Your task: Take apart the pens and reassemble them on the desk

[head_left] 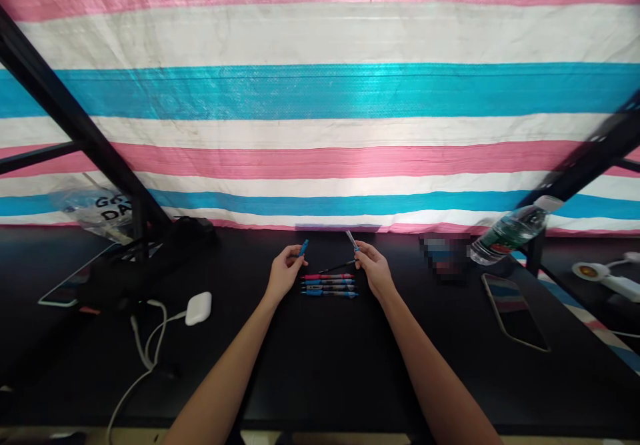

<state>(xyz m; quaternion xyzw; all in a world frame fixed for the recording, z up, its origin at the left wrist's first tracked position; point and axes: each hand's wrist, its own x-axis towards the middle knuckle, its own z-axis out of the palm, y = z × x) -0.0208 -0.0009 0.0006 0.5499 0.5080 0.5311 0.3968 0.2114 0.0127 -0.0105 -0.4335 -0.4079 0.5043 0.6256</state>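
Note:
My left hand [285, 270] is closed, pinching a short blue pen part [303, 247] between thumb and fingers. Across from it, my right hand [375, 269] grips a clear pen barrel [351, 237] with a bluish lower end, pointing up and to the left. Between the hands a thin dark pen refill [336, 267] lies at a slant on the black table [327, 358]. Just below it several pens lie side by side: a red pen [327, 277] at the top, dark and blue ones under it, and a blue pen [329, 293] nearest me.
At right are a phone [515, 311], a tilted plastic bottle [515, 231] and a blurred-out item [447, 255]. On the left lie a white earbud case [199, 308], white cables [150, 351] and a tablet-like device [75, 281]. A striped sheet [320, 158] hangs behind.

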